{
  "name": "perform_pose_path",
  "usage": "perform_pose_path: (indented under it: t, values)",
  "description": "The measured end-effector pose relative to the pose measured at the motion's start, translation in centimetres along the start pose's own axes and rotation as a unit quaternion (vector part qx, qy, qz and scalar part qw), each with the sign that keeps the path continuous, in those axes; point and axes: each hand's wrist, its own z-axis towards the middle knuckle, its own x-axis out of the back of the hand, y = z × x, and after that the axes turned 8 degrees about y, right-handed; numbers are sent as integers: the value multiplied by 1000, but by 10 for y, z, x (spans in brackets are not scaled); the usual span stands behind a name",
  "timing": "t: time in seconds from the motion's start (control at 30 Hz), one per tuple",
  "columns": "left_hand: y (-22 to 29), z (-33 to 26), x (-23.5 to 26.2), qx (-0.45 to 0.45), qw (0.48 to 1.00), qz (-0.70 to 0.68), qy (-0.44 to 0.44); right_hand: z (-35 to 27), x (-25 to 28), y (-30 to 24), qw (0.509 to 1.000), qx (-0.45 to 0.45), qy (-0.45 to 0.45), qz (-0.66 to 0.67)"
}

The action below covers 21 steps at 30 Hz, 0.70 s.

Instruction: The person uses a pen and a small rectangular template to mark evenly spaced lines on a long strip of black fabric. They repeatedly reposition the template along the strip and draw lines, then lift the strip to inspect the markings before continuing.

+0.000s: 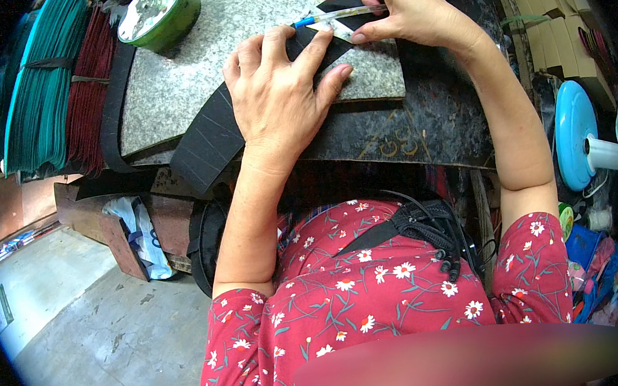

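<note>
My left hand (pixel 271 97) lies palm down with its fingers spread, pressing a black strip of material (pixel 209 139) onto a speckled grey slab (pixel 372 70). Thin pale lines run across the strip. Between the thumb and fingers of my right hand (pixel 418 11) is a clear-barrelled pen (pixel 348 14), its blue end pointing left toward my left fingertips. Under the pen, a small white piece (pixel 341 30) rests on the black material; my left index fingertip and right thumb are close to it. Exactly what this piece is, I cannot tell.
A green tub (pixel 170 29) with white residue stands at the slab's far left. Banded stacks of teal pieces (pixel 46 84) and dark red pieces (pixel 90 87) are at the left. On the right are a blue round-topped object (pixel 576 133) and tan cartons (pixel 556 39). A wooden drawer (pixel 86 212) juts out below.
</note>
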Motion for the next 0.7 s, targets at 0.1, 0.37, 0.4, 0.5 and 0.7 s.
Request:
perform_pose_path:
  t: [0.1, 0.37, 0.4, 0.5, 0.7]
  values:
    - [0, 0, 0, -3, 1000, 8, -8, 4, 3, 4, 985, 20, -19, 169]
    - [-1, 1, -2, -12, 1000, 10, -11, 7, 5, 11, 997, 15, -36, 71]
    - [-1, 1, -2, -12, 1000, 9, -9, 7, 6, 10, 997, 13, -38, 69]
    - [-1, 1, -3, -12, 1000, 5, -3, 6, 8, 7, 996, 16, -37, 76]
    - [-2, 0, -2, -6, 1000, -6, 3, 7, 9, 5, 998, 32, -32, 51]
